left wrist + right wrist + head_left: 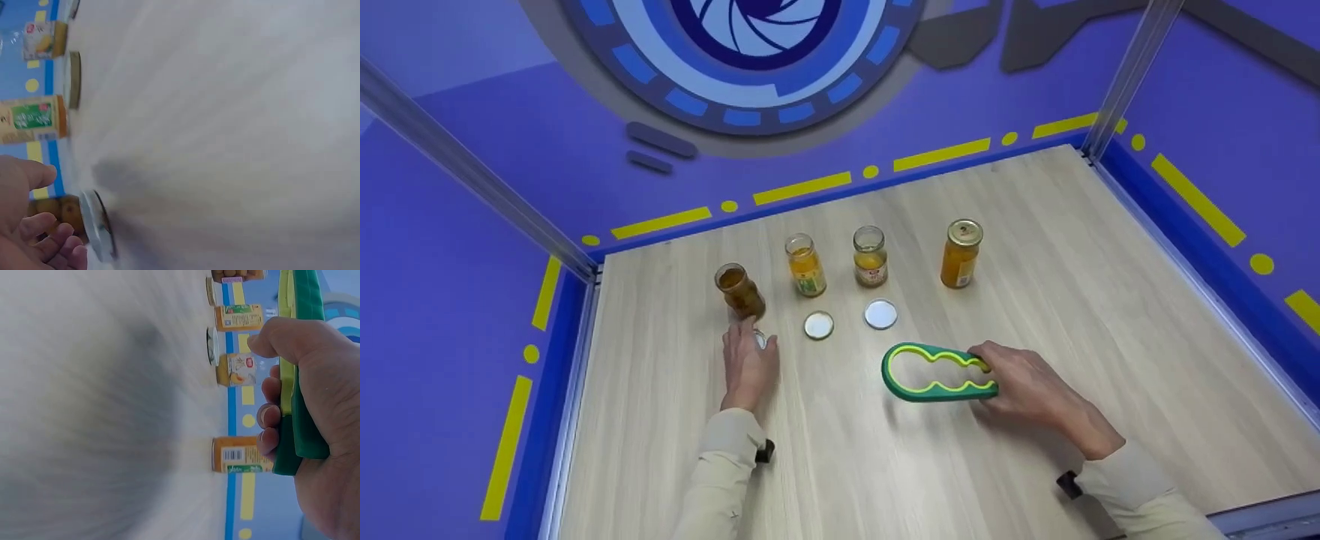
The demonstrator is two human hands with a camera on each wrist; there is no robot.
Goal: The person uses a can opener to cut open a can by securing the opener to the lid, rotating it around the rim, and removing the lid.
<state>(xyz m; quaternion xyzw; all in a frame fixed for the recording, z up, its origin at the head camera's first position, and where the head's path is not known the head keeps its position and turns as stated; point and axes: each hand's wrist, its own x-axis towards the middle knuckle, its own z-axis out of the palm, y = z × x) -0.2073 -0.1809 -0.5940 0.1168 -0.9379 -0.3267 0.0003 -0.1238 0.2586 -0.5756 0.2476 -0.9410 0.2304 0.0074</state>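
Observation:
My right hand (1031,386) grips a green and yellow jar opener (937,394) by its handle end, above the wooden table; the loop points left. The thumb and curled fingers around it show in the right wrist view. My left hand (750,371) is at a lid (760,340) in front of an uncapped dark brown jar (744,298). In the left wrist view, thumb and fingers stand apart, with the fingertips close beside that lid (97,228); whether they touch it I cannot tell. Round fruit-like pieces show in the jar behind.
Two more uncapped jars, one orange-yellow (808,274) and one partly filled (871,266), stand mid-table. In front of them lie two lids, left (818,325) and right (880,313). A capped orange jar (960,262) stands further right. Blue-purple walls (810,165) enclose the table.

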